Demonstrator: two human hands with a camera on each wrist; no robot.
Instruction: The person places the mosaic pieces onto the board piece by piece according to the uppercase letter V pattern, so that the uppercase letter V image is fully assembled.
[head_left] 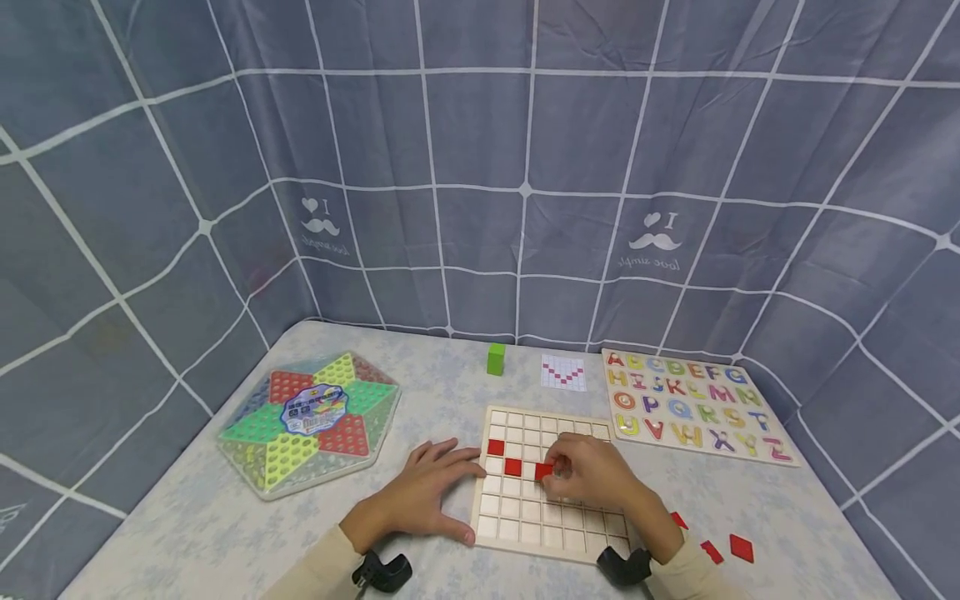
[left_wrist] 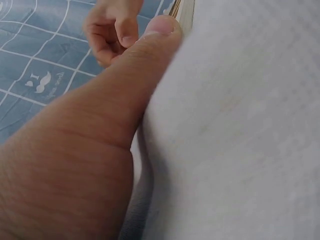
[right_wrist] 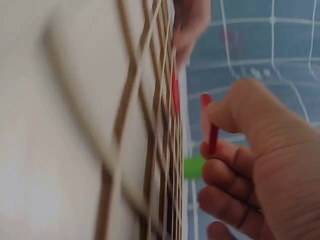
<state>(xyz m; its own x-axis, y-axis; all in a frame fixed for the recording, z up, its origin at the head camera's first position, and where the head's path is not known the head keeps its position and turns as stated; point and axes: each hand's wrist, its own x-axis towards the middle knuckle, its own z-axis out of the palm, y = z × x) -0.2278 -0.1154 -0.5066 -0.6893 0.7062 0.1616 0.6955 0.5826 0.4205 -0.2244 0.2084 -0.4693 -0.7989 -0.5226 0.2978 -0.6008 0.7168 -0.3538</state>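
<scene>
A wooden grid board [head_left: 508,530] lies on the table, with one red tile [head_left: 496,447] and another red tile [head_left: 513,467] set in its cells on a diagonal. My left hand [head_left: 425,493] rests with spread fingers at the board's left edge, its fingertips and thumb touching the frame. Over the middle of the board, my right hand [head_left: 594,472] pinches a red square tile [right_wrist: 205,122] between thumb and index finger. In the right wrist view that tile stands apart from the grid, on edge. The cells under the right hand are hidden.
Loose red tiles [head_left: 741,547] lie right of the board, partly behind the right forearm. Behind it are a green block [head_left: 496,359] and a pattern card [head_left: 563,372]. An alphabet board [head_left: 697,404] lies back right; a hexagonal marble board [head_left: 307,417] lies left.
</scene>
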